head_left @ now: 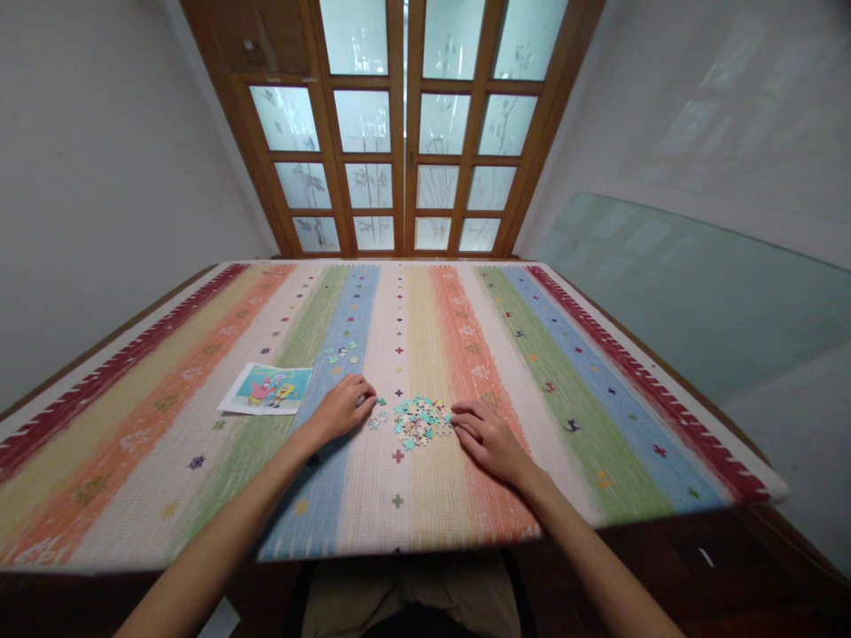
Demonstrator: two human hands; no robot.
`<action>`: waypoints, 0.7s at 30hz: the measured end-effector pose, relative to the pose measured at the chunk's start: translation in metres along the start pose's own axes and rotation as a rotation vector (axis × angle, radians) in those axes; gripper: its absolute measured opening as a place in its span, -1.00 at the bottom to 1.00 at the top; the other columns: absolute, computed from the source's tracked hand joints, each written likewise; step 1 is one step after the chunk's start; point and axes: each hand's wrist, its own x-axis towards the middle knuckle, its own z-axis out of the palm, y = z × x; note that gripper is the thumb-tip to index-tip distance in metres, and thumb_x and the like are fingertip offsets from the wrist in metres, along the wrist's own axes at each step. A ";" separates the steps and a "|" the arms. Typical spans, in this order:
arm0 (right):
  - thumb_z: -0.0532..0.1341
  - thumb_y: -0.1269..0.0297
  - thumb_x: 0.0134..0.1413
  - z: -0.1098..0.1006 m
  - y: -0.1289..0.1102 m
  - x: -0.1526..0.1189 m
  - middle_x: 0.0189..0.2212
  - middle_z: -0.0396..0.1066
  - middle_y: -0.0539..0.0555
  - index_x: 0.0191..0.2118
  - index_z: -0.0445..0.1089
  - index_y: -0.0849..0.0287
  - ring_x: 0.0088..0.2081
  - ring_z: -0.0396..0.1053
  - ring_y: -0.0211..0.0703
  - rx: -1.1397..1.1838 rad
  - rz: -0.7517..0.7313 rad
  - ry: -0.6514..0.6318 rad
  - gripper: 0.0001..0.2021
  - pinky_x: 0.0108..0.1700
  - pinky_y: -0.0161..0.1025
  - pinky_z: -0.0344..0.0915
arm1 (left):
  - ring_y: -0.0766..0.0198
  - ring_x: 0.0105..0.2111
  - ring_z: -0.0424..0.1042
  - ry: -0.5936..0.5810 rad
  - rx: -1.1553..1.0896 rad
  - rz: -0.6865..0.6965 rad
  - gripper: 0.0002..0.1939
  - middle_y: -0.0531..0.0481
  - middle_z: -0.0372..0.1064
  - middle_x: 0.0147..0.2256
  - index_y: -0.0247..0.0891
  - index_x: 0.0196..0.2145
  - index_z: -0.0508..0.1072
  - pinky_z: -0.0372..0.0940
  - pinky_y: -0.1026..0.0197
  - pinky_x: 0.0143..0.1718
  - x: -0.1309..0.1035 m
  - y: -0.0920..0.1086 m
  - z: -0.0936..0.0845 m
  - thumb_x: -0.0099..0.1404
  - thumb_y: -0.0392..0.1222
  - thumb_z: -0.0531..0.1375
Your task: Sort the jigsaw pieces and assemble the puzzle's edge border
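Note:
A loose pile of small jigsaw pieces [420, 420], mostly turquoise with some yellow and pink, lies on the striped cloth between my hands. My left hand [339, 409] is closed just left of the pile, with a small greyish jigsaw piece [361, 400] showing between thumb and fingers. A few separate pieces [378, 420] lie beside its fingertips. At the pile's right edge, my right hand [488, 436] has its fingers bent and drawn together, their tips at a jigsaw piece that they partly hide.
A picture sheet [269, 390] with a pink and a yellow cartoon figure lies left of my left hand. Further back is a small group of light-green pieces [341, 353]. The striped tablecloth [399, 532] covers a wide table; walls stand at both sides, glazed wooden doors [405, 133] behind.

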 end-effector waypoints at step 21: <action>0.13 0.40 0.35 -0.002 -0.023 0.015 -0.07 0.51 0.18 -0.11 0.53 0.10 0.00 0.44 0.03 0.031 0.022 -0.032 -0.79 0.05 0.02 0.43 | 0.06 -0.15 0.36 0.030 -0.035 0.153 -0.80 -0.13 0.40 -0.23 -0.19 -0.20 0.52 0.32 0.01 -0.11 -0.051 0.059 0.023 0.47 -0.20 0.08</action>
